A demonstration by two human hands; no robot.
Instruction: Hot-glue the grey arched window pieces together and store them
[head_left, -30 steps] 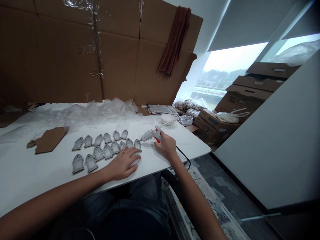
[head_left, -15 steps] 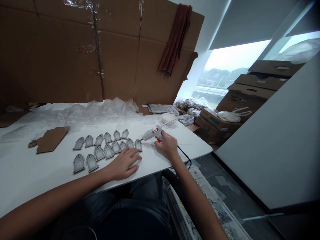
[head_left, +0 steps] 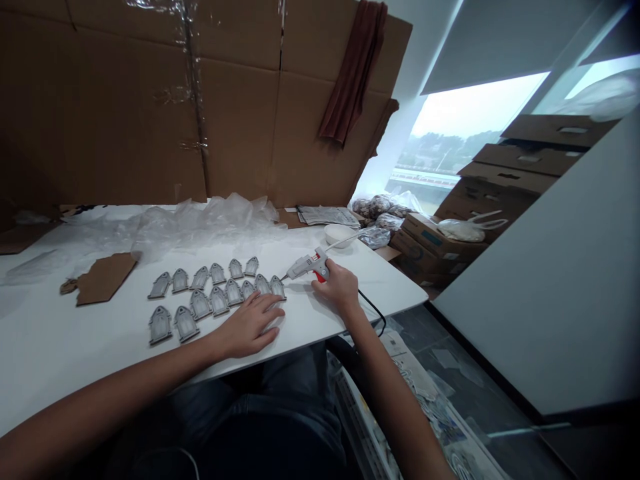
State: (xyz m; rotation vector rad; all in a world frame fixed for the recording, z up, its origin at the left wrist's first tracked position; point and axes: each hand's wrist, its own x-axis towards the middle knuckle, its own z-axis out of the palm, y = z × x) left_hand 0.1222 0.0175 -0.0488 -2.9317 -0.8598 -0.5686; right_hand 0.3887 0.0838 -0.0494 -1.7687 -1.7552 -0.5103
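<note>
My right hand [head_left: 339,285] is closed round the handle of a grey and red hot glue gun [head_left: 301,267]. Its nozzle points left and down, at the top edge of the rightmost small grey arched piece [head_left: 277,287]. My left hand [head_left: 255,325] lies palm down with its fingers spread, the fingertips at the lower edge of that piece and its neighbours. Several more arched pieces, like little windows or doors, lie in rows to the left, among them one at the front left [head_left: 161,325]. Parts of the nearest pieces are hidden by my left fingers.
A torn piece of cardboard [head_left: 106,279] and crumpled clear plastic [head_left: 200,223] lie on the white table [head_left: 100,360]. A white bowl [head_left: 340,235] stands behind the glue gun. A tall cardboard sheet [head_left: 240,133] walls the back. Cardboard boxes [head_left: 440,240] are stacked at right.
The view has shifted slightly. Both hands hold nearly the same places, with the glue gun's nozzle still at the top of the rightmost piece.
</note>
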